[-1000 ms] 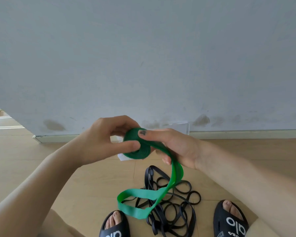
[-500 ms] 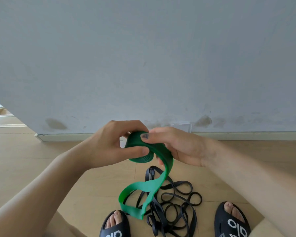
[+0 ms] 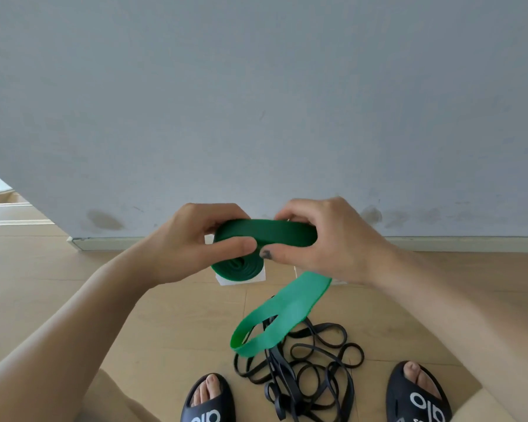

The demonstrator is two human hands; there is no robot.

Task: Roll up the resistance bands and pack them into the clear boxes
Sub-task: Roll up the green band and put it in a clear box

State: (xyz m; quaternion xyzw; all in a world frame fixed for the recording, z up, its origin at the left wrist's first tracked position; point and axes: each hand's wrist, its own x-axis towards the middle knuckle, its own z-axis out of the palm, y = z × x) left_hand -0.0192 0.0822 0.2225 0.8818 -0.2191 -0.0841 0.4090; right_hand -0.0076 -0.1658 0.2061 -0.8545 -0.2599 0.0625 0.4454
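**Green resistance band half rolled, held between both hands above the floor**

The flat green rubber resistance band (image 3: 265,236) sits at chest height in front of a grey wall (image 3: 256,102), partly wound into a tight coil. The left hand (image 3: 192,242) pinches that coil, thumb laid across its front face and fingers curled behind, apparently to keep the wound layers from springing apart. Just right of it, the right hand (image 3: 326,239) grips the next stretch of band, fingers curled over the top and thumb pressing from below, pulling it taut and flat so that it should lie evenly on the coil. The loose tail droops from under the right hand and ends in an open loop hanging over a tangled heap of thin black rubber bands (image 3: 302,370) on the pale wooden floor (image 3: 73,284), between two feet in black slide sandals (image 3: 418,400). A small white-edged clear box (image 3: 241,278) shows partly behind and below the coil, near the wall; its contents cannot be made out.

Against the frame half a second earlier, the right hand has shifted to the right and drawn a longer, level span of band out from the coil. The hanging tail is shorter and sits higher and further right, and the coil's spiral end now faces down toward the camera.
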